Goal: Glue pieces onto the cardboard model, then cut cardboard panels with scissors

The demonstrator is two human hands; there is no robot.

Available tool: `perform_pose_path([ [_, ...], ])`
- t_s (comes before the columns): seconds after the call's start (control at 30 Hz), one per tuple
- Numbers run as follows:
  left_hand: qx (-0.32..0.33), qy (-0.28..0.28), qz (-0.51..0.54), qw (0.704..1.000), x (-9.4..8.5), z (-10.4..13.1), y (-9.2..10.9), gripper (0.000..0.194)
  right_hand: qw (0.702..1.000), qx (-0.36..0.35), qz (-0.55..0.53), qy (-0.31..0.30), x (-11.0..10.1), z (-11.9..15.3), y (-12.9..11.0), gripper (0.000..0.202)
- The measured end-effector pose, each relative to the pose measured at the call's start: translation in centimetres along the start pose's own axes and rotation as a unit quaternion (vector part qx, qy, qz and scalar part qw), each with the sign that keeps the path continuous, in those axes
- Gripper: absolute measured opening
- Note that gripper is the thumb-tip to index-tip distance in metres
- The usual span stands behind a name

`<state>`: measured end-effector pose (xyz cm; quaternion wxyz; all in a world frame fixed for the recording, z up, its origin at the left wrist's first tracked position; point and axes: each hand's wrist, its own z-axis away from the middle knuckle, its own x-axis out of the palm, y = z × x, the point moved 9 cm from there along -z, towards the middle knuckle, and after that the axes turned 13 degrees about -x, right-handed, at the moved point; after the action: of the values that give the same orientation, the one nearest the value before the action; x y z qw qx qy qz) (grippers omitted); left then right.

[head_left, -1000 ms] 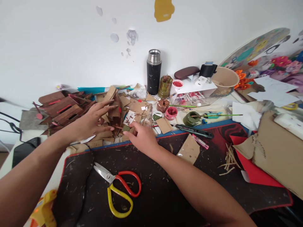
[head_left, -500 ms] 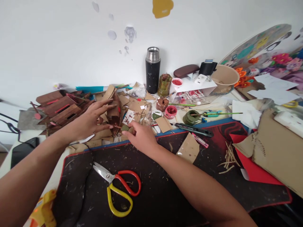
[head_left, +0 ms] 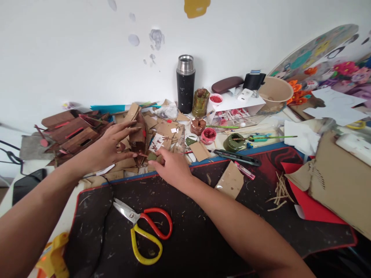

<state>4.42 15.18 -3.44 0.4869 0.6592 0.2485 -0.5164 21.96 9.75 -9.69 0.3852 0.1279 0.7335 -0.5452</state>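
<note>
My left hand (head_left: 106, 146) reaches over the pile with its fingers stretched out and spread. Its fingertips are by a brown-painted cardboard piece (head_left: 138, 137); whether they press on it I cannot tell. My right hand (head_left: 174, 168) is closed in a pinch, thumb and index finger at a small green-painted piece (head_left: 152, 156). A thin brown strip lies between that piece and my left thumb. Behind the fingers is a white card with brown paint marks (head_left: 157, 143), among cardboard scraps (head_left: 160, 129).
Brown-painted cardboard structures (head_left: 71, 131) stand at left. Scissors (head_left: 139, 222) lie on the dark mat (head_left: 197, 227), with a yellow glue gun (head_left: 53, 256) at lower left. Paint jars (head_left: 234, 143), a black flask (head_left: 185, 88) and a utility knife (head_left: 237, 157) are beyond the right hand.
The view has shifted slightly. Both hands keep nearly the same places and poses by the brown and green pieces.
</note>
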Motion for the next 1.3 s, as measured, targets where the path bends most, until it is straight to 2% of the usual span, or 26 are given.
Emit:
perform_pose_path([
  [0.67, 0.014, 0.011, -0.022, 1.0, 0.13, 0.19, -0.32, 0.086, 0.998, 0.003, 0.039, -0.046, 0.32, -0.02, -0.34, 0.036],
  [1.3, 0.006, 0.006, -0.018, 1.0, 0.2, 0.23, -0.39, 0.085, 0.998, -0.001, 0.048, -0.048, 0.47, -0.06, -0.47, 0.035],
])
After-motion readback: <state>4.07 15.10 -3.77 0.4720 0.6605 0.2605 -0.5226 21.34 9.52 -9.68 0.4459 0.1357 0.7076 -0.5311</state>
